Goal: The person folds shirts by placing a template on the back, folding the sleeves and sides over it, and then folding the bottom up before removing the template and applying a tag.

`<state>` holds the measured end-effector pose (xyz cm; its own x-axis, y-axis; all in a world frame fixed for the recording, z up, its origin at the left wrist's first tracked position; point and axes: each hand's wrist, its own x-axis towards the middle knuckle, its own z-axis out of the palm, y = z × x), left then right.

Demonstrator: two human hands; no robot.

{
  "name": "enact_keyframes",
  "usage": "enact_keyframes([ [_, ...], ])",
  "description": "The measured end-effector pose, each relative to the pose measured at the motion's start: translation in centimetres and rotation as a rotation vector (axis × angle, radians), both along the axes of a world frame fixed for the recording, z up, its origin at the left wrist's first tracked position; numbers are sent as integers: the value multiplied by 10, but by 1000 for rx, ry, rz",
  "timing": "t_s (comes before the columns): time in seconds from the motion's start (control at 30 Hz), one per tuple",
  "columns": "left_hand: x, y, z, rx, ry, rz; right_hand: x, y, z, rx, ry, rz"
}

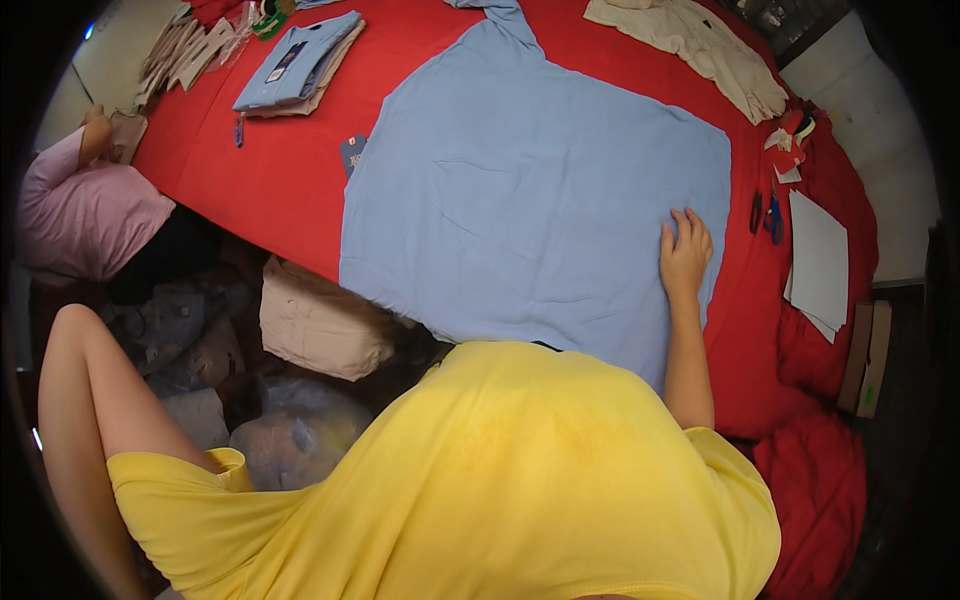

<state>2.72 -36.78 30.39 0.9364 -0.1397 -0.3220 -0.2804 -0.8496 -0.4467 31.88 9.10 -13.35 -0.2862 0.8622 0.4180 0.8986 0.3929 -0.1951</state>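
Note:
A light blue garment lies spread over the red-covered table in front of me, with a few creases across it. My right hand rests flat on it near its right edge, fingers stretched out and holding nothing. My left arm bends at the elbow on the left side, and the left hand is out of sight. From under the garment's left edge a dark blue hang tag sticks out. The garment's far end runs past the upper edge of the picture.
Folded shirts lie far left, near beige cardboard pieces. A cream garment lies far right. Blue scissors and white sheets are on the right. Beige folded cloth and plastic bags sit below; another person is left.

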Motion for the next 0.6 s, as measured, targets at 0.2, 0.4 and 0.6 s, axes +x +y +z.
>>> enact_keyframes([
  [0.2, -29, -11, -31, -318, -234, 130, 3, 2, 2, -2, -1, -5],
  [0.4, -42, 2, -37, -271, -313, 149, -1, -2, 3, -15, 16, 8],
  [0.6, -35, 46, -57, -420, -677, -6, -1, -3, 0, -20, 5, 13],
])
